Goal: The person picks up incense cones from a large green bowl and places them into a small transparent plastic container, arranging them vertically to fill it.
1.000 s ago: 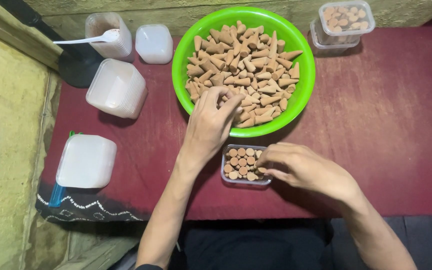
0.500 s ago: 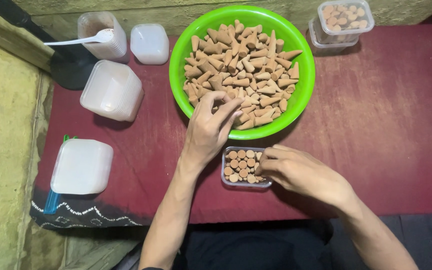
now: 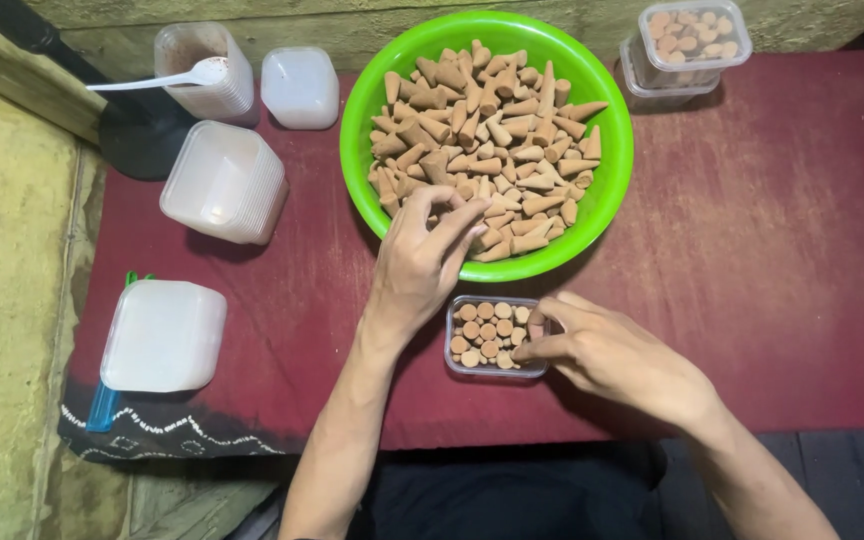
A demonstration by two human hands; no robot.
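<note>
A bright green bowl (image 3: 607,165) holds a heap of brown cones (image 3: 482,140) on a dark red cloth. My left hand (image 3: 422,262) reaches over the bowl's near rim, fingers bent among the cones at the edge of the heap; whether it grips one I cannot tell. Just below the bowl sits a small clear box (image 3: 495,338) packed with several upright cones. My right hand (image 3: 617,355) rests against the box's right side, fingertips touching the cones at its right edge.
Stacks of translucent white lids and tubs (image 3: 222,182) (image 3: 164,335) (image 3: 299,87) lie at the left. A tub with a white spoon (image 3: 202,70) stands at the back left. Filled clear boxes (image 3: 690,40) are stacked at the back right. A yellowish mat (image 3: 2,300) borders the left.
My left hand stayed at the bowl's near rim, its fingers shifting among the cones. My right hand slid in against the small box's right side.
</note>
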